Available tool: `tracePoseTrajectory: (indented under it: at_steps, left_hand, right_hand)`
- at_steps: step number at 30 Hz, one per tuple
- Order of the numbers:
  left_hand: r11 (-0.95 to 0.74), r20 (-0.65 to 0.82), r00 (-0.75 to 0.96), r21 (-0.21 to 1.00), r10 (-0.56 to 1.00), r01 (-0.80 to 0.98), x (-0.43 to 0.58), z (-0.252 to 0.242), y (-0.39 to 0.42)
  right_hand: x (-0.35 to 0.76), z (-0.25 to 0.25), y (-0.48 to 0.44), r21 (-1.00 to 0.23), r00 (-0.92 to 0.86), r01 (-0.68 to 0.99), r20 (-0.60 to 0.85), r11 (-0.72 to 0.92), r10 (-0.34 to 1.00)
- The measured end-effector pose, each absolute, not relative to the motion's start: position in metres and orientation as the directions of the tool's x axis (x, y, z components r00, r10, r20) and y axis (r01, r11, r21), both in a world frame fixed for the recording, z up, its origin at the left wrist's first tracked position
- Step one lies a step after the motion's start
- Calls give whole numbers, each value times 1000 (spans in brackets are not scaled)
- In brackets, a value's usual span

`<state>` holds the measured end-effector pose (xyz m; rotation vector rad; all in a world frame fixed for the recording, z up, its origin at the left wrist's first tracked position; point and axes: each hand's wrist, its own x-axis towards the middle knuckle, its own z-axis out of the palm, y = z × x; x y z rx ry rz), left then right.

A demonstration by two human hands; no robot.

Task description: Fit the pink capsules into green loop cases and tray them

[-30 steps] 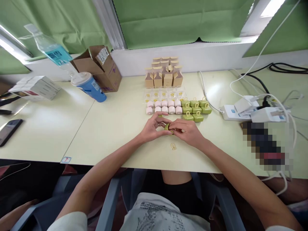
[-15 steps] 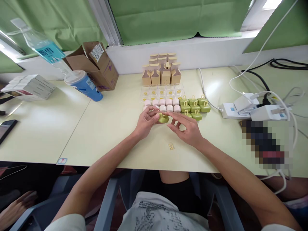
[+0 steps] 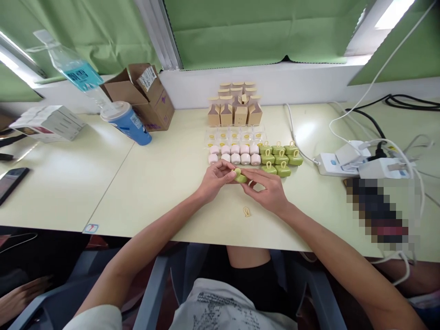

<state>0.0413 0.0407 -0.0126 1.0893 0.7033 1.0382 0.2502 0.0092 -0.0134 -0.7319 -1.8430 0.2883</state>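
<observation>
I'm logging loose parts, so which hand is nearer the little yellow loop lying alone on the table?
Right. The right hand lies just beyond and right of the yellow loop; the left hand is farther off, beyond and left.

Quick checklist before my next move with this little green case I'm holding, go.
1. Grip on the green case: pinched between left hand and right hand, above the table. Ok.
2. Loop on the held case: fingers cover the top. Cannot tell.
3. Loose yellow loop: lies on the table just in front of the hands, untouched. Ok.
4. Rows of green cases: lined up beyond the right hand, each showing a loop. Ok.
5. Power strip: off to the right, apart from both hands. Ok.
</observation>
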Motion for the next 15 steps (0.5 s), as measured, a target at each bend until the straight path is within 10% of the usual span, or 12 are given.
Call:
tracePoseTrajectory:
  at_steps: [15]
  left_hand:
    - [44,82,393,952,916,-301,42,-11,39]
  right_hand:
    - [254,-5,6,-683,-215,257,650,684,729]
